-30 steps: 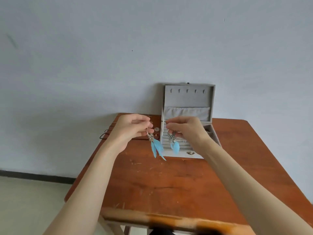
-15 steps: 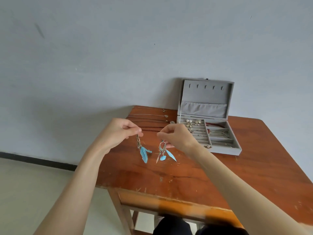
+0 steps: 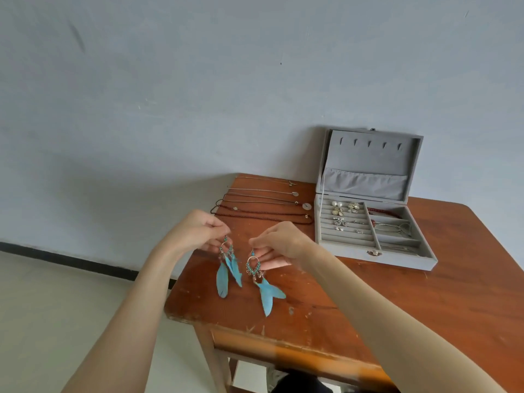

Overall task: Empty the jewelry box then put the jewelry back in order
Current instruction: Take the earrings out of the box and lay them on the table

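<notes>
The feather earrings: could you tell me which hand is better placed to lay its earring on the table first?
Probably the right hand: its feather earring hangs lower, feathers nearly on the table. The left hand holds its earring higher.

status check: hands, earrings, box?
Left hand and right hand each pinch a blue feather earring above table. Jewelry box open, partly full. Nothing blocking.

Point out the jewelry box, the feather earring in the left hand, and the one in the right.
jewelry box (image 3: 374, 258), head view, front wall.
left-hand feather earring (image 3: 222, 282), head view, long blue feather.
right-hand feather earring (image 3: 266, 297), head view, blue feather.
</notes>
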